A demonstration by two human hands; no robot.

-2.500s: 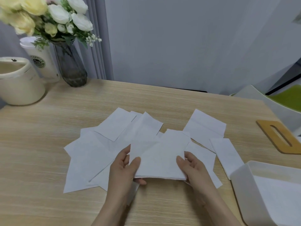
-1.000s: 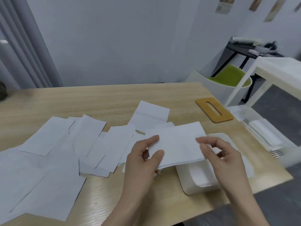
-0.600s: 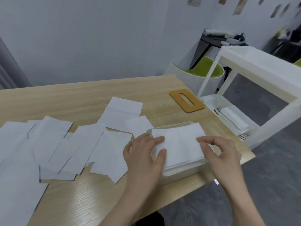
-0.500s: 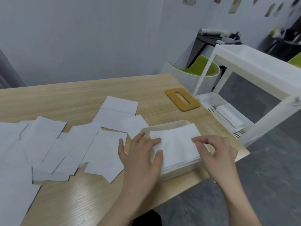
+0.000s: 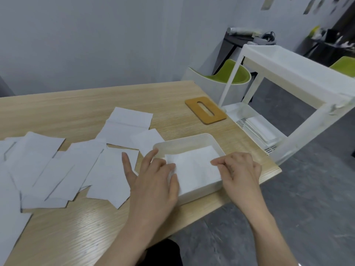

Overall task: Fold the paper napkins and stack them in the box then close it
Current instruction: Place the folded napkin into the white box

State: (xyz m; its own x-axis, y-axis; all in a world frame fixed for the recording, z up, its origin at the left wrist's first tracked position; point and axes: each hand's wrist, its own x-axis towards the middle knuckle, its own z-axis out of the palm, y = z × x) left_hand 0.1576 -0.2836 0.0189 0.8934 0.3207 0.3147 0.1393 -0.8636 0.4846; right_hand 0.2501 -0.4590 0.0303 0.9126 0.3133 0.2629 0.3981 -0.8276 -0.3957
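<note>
the wooden table (image 5: 76, 104) is taking up most of the view, its right corner lying just past the box. a white shelf cart (image 5: 299, 77) is standing on the floor off the table's right edge, a stack of white sheets lying on its lower tray. a green and white chair (image 5: 226, 79) is sitting behind the table's far right corner.

loose paper napkins (image 5: 80, 166) are lying spread and overlapping across the left and middle of the table, the nearest one touching the box's left side. the white box (image 5: 194, 140) is sitting open near the table's right front corner. a folded napkin (image 5: 194, 167) is lying inside it, filling most of the opening (whether others lie beneath it cannot be told).

the left hand (image 5: 153, 181) is resting over the box's left rim, its fingers mostly straight and spread, the fingertips and thumb lying on the folded napkin's left edge; it is gripping nothing. the right hand (image 5: 240, 169) is sitting at the napkin's right edge with fingers curled and thumb meeting fingertips, pinching that edge.

the wooden lid (image 5: 205, 110), with a slot through its middle, is lying flat on the table behind the box, well apart from it.
</note>
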